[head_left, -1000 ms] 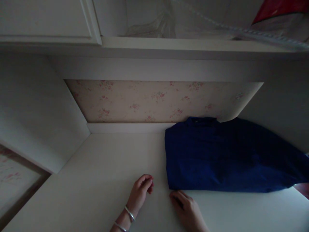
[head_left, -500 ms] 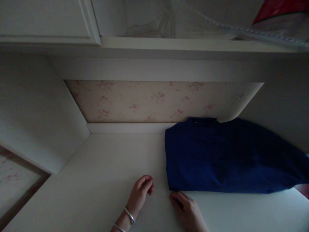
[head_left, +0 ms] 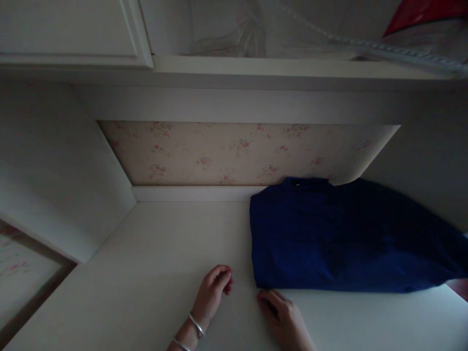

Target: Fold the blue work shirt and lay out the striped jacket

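On the white shelf (head_left: 153,253), right side, we see a folded blue shirt (head_left: 340,234) against the floral back panel (head_left: 219,151). Our right hand (head_left: 283,317) lies loosely curled just below its near-left corner, holding nothing; left hand (head_left: 212,290), fingers curled, empty, rests beside it.

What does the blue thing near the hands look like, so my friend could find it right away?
Look at the white shelf with flowery wallpaper behind it. On its right side lies a folded dark blue garment, its collar towards the wallpaper and its near edge just beyond the right hand. It is the only deep blue cloth there; everything around it is pale.
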### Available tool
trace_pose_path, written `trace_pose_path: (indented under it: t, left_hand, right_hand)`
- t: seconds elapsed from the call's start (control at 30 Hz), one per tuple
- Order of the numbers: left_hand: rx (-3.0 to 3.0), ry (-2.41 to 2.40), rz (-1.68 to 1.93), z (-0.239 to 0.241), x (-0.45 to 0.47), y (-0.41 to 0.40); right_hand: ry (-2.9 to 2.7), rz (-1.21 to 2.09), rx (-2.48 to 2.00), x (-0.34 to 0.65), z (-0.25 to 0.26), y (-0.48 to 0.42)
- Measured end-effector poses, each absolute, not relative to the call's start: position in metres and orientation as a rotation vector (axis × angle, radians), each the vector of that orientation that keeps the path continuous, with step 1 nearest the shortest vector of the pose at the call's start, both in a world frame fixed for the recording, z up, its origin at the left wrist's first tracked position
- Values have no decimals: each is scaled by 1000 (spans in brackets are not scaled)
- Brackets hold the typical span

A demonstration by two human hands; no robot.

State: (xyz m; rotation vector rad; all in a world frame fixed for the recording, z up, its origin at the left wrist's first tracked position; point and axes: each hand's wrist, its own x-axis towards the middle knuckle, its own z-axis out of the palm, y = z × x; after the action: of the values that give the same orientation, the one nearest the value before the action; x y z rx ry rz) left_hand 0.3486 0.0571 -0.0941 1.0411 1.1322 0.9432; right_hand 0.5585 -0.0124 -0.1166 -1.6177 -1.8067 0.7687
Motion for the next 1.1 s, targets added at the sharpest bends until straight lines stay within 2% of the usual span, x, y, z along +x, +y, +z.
trace_pose_path:
  t: [0.8,1.1]
  left_hand:
    - [1118,1269,986,-96,350,56]
    - [1342,1271,1049,-71,427,33]
  right_hand:
    - [-1781,795,-1591,560,-114,-11]
    - [-1747,849,-1600,557,-110,-11]
